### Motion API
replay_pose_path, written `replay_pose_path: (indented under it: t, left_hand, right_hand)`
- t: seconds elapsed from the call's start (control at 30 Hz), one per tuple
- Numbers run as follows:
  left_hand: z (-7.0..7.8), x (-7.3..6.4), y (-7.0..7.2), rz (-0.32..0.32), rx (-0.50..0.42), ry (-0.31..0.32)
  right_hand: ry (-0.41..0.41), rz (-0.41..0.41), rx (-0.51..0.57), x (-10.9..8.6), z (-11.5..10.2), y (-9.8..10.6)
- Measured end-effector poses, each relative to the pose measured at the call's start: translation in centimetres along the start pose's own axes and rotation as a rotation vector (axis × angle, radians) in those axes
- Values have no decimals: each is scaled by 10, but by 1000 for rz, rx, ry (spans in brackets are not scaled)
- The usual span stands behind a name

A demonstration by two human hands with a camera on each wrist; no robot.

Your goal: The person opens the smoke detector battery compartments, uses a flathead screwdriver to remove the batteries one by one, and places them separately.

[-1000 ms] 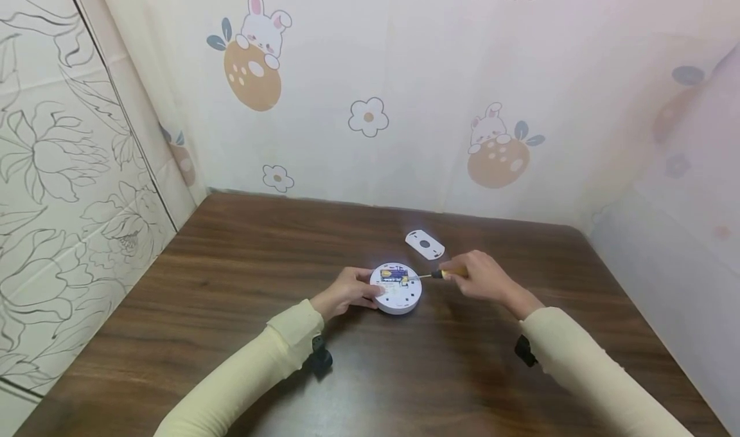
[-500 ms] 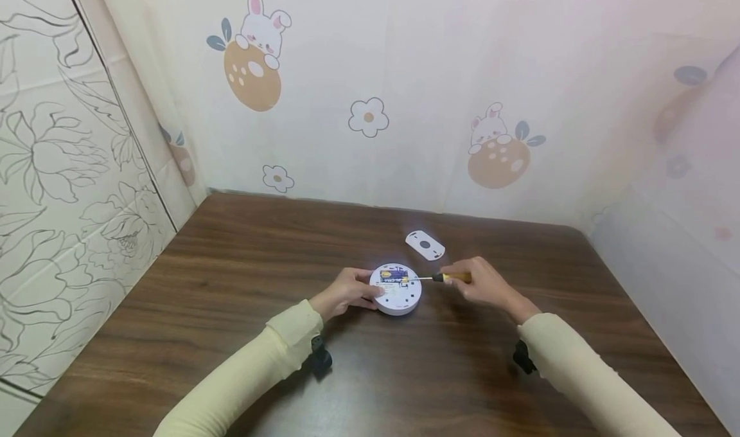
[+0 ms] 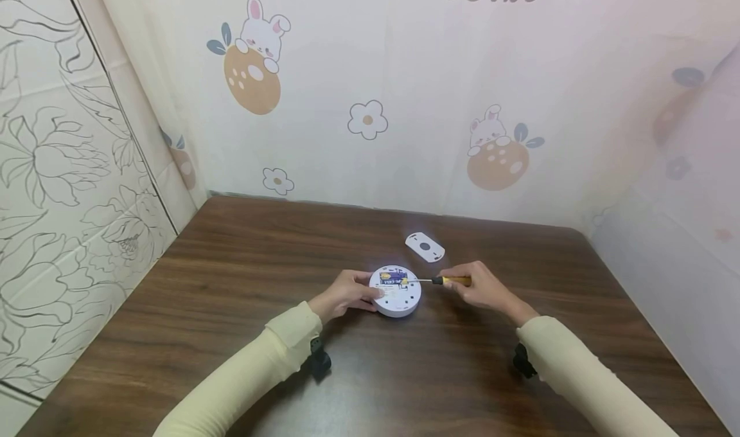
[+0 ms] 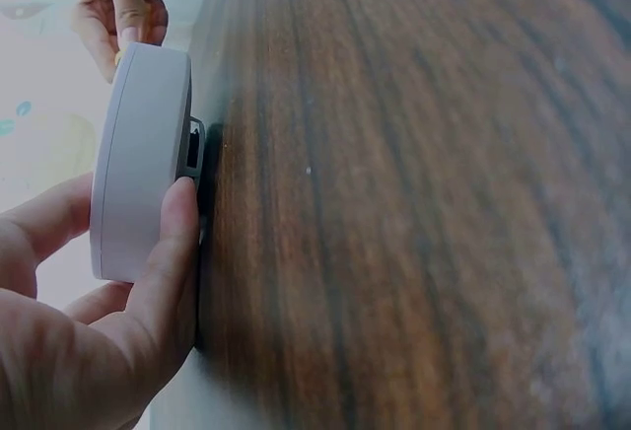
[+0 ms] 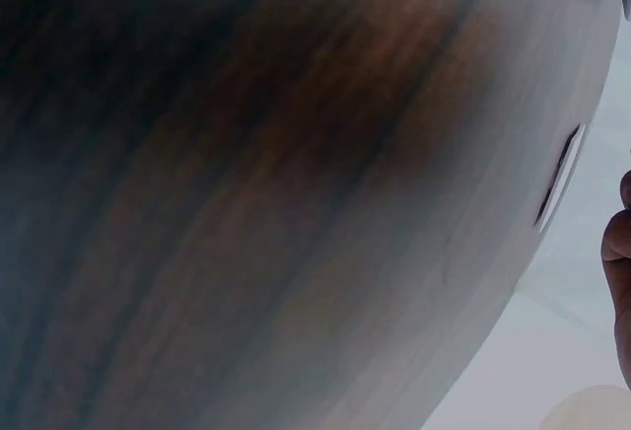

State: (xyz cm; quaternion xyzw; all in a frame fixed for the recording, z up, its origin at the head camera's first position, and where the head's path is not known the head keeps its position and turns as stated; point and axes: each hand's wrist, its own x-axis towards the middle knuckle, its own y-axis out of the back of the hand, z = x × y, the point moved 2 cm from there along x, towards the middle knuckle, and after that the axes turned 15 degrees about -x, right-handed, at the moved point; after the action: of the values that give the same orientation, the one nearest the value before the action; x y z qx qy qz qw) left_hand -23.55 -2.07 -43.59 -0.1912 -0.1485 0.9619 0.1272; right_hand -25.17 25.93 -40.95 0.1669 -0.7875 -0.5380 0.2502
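A round white device (image 3: 399, 302), which looks like a smoke alarm, lies on the table with its slotted face up. Blue-and-yellow batteries (image 3: 394, 276) show in its compartment. My left hand (image 3: 347, 290) grips the rim from the left, thumb on the near side of the face; the left wrist view shows fingers and thumb on both sides of the casing (image 4: 143, 164). In my right hand (image 3: 484, 288) is a screwdriver (image 3: 457, 281) with a yellow-and-black handle. Its shaft points left, the tip at the batteries' right end. Exact tip contact is too small to tell.
Behind the device lies a white slotted plate (image 3: 424, 247) with rounded ends and a dark round centre. The brown wooden table (image 3: 277, 244) runs back to a printed curtain (image 3: 324, 71). A flower-patterned panel (image 3: 52, 167) stands on the left.
The right hand has lowered slightly and the screwdriver has gone from slanting to nearly level, its tip staying at the batteries. The left hand and the device have kept their place.
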Motion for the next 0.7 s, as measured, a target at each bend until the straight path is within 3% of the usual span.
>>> replay_pose_path:
  t: [0.7]
  left_hand:
    - [1, -1, 0, 9, 4, 18]
  right_hand:
    - [-79, -88, 130, -2, 7, -8]
